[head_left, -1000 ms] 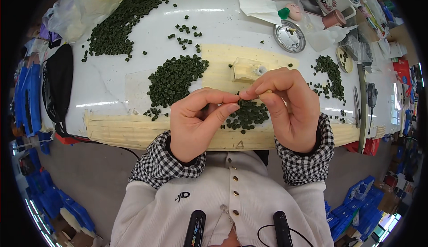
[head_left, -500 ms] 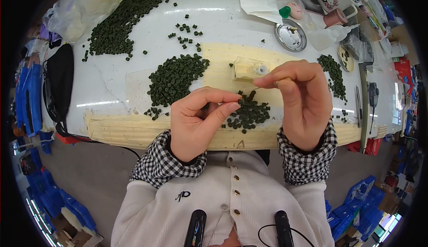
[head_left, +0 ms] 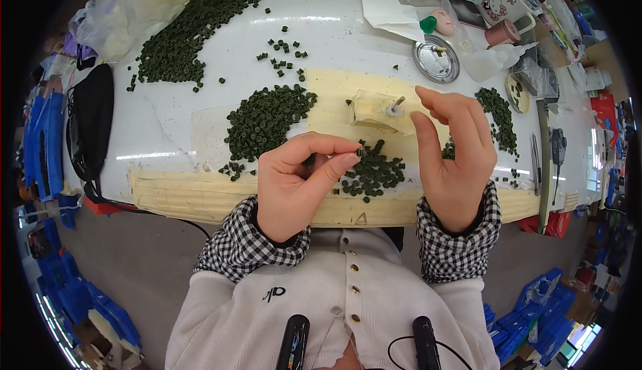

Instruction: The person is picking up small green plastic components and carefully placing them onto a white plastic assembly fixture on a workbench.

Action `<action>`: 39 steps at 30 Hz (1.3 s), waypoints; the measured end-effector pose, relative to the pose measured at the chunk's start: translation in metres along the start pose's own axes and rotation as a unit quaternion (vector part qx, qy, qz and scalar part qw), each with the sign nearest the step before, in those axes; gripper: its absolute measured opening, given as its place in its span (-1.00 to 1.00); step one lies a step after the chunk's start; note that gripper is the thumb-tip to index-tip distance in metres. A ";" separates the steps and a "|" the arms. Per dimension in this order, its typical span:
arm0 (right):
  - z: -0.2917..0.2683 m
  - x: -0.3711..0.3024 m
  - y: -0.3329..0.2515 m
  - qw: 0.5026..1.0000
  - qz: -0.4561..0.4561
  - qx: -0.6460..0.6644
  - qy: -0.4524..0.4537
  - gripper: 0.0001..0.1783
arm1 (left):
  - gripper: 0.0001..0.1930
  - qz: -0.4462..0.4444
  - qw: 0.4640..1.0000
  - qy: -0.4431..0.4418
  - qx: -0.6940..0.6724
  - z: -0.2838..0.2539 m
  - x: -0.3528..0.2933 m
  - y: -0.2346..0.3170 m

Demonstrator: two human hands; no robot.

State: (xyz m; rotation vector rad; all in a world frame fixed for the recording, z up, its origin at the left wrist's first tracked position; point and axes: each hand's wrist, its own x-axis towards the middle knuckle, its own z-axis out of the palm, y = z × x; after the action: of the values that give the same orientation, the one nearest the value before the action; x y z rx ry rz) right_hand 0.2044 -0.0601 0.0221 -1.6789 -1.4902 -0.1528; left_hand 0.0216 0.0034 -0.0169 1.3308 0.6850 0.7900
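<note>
My left hand point(head_left: 294, 176) is closed, thumb and forefinger pinching a small dark green rubber piece point(head_left: 361, 148) that barely shows at the fingertips. Below those fingertips lies a small pile of like green pieces point(head_left: 374, 173). To the right, my right hand point(head_left: 458, 149) holds nothing, its thumb and fingers apart. Just left of its fingertips, a thin stick-like tool point(head_left: 399, 102) stands tilted in the white ring point(head_left: 394, 110) of a tape-covered block point(head_left: 373, 110). A few more green pieces are partly hidden behind the right hand.
A larger heap of green pieces point(head_left: 267, 119) lies left of the block, with a long heap point(head_left: 194, 29) at the back left. A round metal lid point(head_left: 436, 62), a mug point(head_left: 503, 4) and a pink spool point(head_left: 501, 34) stand back right. Tweezers point(head_left: 536, 159) lie at the right.
My right hand has let go of the thin tool, which now stands in the block's white ring, and its fingers have spread. My left hand stays nearly where it was.
</note>
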 end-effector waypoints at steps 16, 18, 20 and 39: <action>0.009 -0.046 -0.018 0.971 0.061 0.205 -0.111 -0.60 | -0.88 -0.012 0.999 -0.012 0.027 -0.002 -0.001 0.003; 0.009 -0.047 -0.016 0.968 0.063 0.214 -0.114 -0.60 | -0.88 -0.006 0.999 -0.013 0.033 -0.002 -0.001 0.002; 0.009 -0.047 -0.015 0.963 0.071 0.228 -0.122 -0.60 | -0.88 0.005 0.999 -0.016 0.037 -0.002 0.000 0.000; -0.010 -0.051 0.005 0.992 0.062 0.101 -0.043 -0.73 | -0.90 -0.026 0.985 -0.069 0.158 -0.002 -0.001 0.015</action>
State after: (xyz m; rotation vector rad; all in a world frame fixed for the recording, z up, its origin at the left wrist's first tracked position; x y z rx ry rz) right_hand 0.1986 -0.1047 -0.0052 -1.6244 -1.4095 0.1359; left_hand 0.0175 0.0044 -0.0024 1.6317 0.7528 0.5550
